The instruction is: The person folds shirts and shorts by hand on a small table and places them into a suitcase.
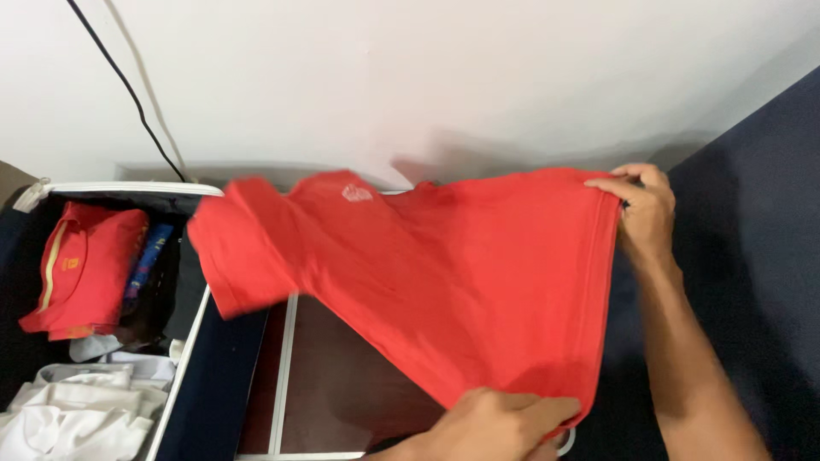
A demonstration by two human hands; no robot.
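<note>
A red t-shirt (427, 273) with a small white chest mark is stretched out in the air over a dark brown surface with white rails (333, 384). My right hand (642, 209) pinches the shirt's hem corner at the far right. My left hand (495, 423) grips the near hem corner at the bottom centre. The sleeve end (239, 256) hangs blurred toward the left, over the edge of an open suitcase (128, 189).
The open suitcase at the left holds a folded red shirt (85, 269), a blue patterned item (149, 260) and white clothes (77, 410). A dark navy surface (752, 256) lies at the right. Black cables (128, 85) run down the white wall.
</note>
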